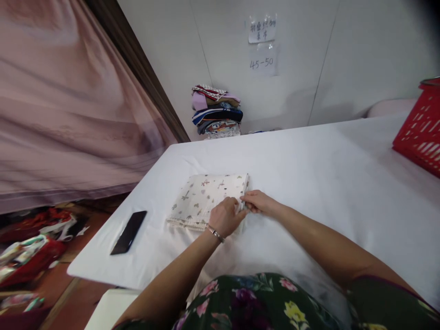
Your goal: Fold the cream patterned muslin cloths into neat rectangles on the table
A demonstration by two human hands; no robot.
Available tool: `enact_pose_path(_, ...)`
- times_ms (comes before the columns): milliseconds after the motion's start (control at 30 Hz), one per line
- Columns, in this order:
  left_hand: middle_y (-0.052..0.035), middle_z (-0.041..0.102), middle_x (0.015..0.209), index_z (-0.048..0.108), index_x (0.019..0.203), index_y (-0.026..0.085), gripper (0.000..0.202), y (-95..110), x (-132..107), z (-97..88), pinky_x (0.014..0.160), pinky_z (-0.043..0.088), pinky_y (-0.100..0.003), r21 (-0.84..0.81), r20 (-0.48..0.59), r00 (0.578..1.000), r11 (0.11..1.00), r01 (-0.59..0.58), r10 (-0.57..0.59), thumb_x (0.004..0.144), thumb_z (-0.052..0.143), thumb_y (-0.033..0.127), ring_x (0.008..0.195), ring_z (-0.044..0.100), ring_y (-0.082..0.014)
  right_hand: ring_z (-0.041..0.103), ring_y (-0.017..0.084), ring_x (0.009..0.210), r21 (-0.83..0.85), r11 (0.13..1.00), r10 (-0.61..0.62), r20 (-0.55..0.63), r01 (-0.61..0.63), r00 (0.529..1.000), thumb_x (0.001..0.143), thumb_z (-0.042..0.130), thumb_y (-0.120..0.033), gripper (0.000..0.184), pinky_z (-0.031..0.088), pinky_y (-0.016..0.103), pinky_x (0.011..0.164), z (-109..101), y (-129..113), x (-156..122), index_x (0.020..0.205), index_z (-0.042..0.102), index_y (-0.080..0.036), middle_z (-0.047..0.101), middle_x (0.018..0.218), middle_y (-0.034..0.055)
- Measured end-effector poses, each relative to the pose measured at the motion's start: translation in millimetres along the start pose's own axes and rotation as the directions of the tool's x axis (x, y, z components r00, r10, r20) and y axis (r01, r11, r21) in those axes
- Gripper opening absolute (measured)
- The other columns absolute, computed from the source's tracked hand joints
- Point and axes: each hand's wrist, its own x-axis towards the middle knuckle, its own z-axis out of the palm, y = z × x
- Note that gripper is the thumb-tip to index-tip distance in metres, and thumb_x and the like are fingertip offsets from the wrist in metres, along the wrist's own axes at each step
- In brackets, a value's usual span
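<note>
A cream folded cloth (197,197) printed with small palm trees and leaves lies flat on the white-covered table. Its right edge shows several stacked layers. My left hand (225,215), with a bracelet at the wrist, rests over the near right part of the cloth, fingers bent and thumb at the right edge. Just beside it, my right hand (259,201) pinches that same edge between thumb and fingers. The two hands almost meet there. Part of the near right corner is hidden under my left hand.
A black phone (129,232) lies left on the white tablecloth (309,183). Folded fabrics (218,112) are stacked by the wall beyond the far edge. A red plastic basket (421,126) stands at the right. A pink curtain (68,91) hangs left, above filled containers on the floor.
</note>
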Motion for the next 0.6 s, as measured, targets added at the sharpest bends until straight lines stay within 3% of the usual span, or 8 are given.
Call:
enact_pose_path(200,-0.0061,0.062,0.085,0.054,0.086,0.019,0.028,4,21,11.4,0.060,0.038,-0.028,0.106,0.014,0.999,0.993,0.041,-0.043,0.076,0.050,0.045,0.076,0.060,-0.0209,0.029,0.003,0.028,-0.056,0.997,-0.060,-0.001,0.059,0.998,0.073,0.061,-0.038,0.037,0.018,0.019,0.031,1,-2,-3,0.049,0.040,-0.018,0.037,0.035,-0.0089)
enact_pose_path(333,-0.0012,0.060,0.068,0.056,0.073,0.020,0.019,-11,29,2.7,0.055,0.034,-0.024,-0.066,0.056,0.995,0.994,0.090,-0.087,0.076,0.048,0.037,0.066,0.056,-0.0155,0.033,0.003,0.030,-0.063,0.995,-0.073,0.015,0.074,0.997,0.074,0.059,-0.037,0.026,0.019,0.018,0.031,-5,-3,-1,0.059,0.052,-0.016,0.042,0.040,-0.0081)
enact_pose_path(433,0.0015,0.055,0.060,0.057,0.067,0.019,0.015,-23,33,-7.9,0.053,0.031,-0.022,-0.168,0.031,0.994,0.979,0.111,-0.108,0.073,0.049,0.030,0.060,0.051,-0.0123,0.034,0.004,0.030,-0.060,0.996,-0.068,-0.073,0.064,0.995,0.076,0.055,-0.031,0.018,0.019,0.018,0.031,-12,-2,3,0.068,0.058,-0.015,0.044,0.040,-0.0080)
enact_pose_path(600,0.0030,0.051,0.055,0.056,0.064,0.019,0.015,-27,34,-10.4,0.051,0.029,-0.022,-0.221,0.002,0.993,0.968,0.119,-0.122,0.071,0.049,0.030,0.056,0.047,-0.0110,0.036,0.004,0.029,-0.165,0.986,0.004,-0.110,-0.022,0.994,0.073,0.058,-0.027,0.020,0.020,0.018,0.030,-14,2,5,0.057,0.052,-0.017,0.046,0.039,-0.0070)
